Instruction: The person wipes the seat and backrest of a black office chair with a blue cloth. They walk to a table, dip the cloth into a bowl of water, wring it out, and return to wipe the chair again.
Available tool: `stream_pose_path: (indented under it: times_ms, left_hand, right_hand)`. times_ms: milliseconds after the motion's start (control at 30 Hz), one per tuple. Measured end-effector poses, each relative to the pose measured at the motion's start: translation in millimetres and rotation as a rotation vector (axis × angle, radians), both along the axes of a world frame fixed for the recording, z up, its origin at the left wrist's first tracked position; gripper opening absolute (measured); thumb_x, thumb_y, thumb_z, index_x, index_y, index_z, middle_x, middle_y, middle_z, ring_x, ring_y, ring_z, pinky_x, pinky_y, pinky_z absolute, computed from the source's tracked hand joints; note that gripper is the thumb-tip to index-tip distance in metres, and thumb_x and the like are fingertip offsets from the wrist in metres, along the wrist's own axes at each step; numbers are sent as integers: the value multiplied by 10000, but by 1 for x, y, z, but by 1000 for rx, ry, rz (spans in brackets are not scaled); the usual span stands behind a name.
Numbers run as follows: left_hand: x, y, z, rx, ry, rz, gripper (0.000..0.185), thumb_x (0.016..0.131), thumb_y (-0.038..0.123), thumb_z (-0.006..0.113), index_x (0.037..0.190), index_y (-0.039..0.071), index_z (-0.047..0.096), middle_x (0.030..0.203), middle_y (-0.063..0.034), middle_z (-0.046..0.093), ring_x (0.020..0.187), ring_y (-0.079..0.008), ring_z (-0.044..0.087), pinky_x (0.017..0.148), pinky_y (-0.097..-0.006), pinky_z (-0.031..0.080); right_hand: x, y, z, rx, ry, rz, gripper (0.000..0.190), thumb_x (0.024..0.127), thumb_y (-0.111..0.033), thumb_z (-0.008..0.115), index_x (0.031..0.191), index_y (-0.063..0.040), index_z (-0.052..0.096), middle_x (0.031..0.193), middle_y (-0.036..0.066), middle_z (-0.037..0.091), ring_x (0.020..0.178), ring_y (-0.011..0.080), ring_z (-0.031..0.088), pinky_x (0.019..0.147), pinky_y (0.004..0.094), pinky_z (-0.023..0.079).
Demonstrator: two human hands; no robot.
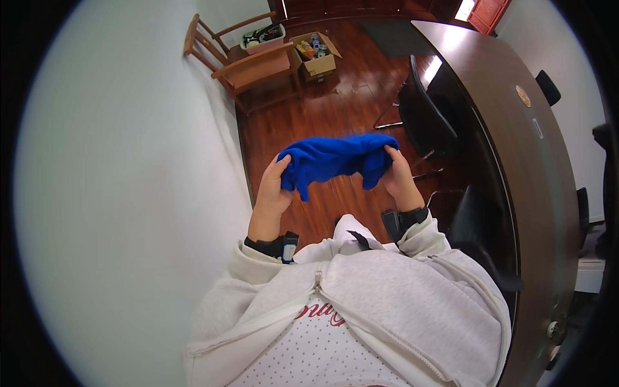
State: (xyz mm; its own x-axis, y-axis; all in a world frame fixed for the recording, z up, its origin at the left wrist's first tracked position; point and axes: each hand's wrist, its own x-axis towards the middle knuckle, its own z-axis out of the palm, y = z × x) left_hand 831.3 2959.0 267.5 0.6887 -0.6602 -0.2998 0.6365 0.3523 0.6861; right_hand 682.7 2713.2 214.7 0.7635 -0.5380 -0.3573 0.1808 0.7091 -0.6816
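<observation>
A blue cloth (pixel 333 157) is stretched between my two hands above the wooden floor. My left hand (pixel 276 181) grips its left end, the thumb lying on top of the fabric. At the cloth's upper right corner, my right hand (pixel 399 176) pinches the other end, with the thumb over the edge. The middle of the cloth sags in folds, and loose parts hang down near each hand. My fingers behind the fabric are partly hidden. Both wrists wear black straps with small devices.
A wooden armchair (pixel 256 72) with a plastic bin (pixel 263 46) of items on it stands by the left wall, beside an open cardboard box (pixel 320 65) of bottles. On the right are a long dark table (pixel 527 159) and black chairs (pixel 425 116).
</observation>
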Motion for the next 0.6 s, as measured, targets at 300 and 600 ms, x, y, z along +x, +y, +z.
stream_pose_path:
  times_ms: [300, 600]
  left_hand:
    - [184, -190, -25, 135, 37, -90, 210, 938, 217, 591, 1104, 91, 565, 961, -10, 606, 880, -143, 592, 766, -293, 480]
    - [350, -386, -3, 203, -31, -153, 248, 907, 182, 596, 1126, 86, 531, 998, -66, 583, 924, -187, 570, 791, -340, 479]
  right_hand:
    - [180, -143, -32, -395, 390, 513, 523, 980, -367, 496, 1418, -112, 368, 1213, 54, 525, 1071, 169, 517, 832, 320, 466]
    - [352, -300, 30, -727, -20, 787, 644, 978, -334, 518, 1462, -3, 252, 1449, 205, 355, 1331, 275, 375, 1080, 350, 333]
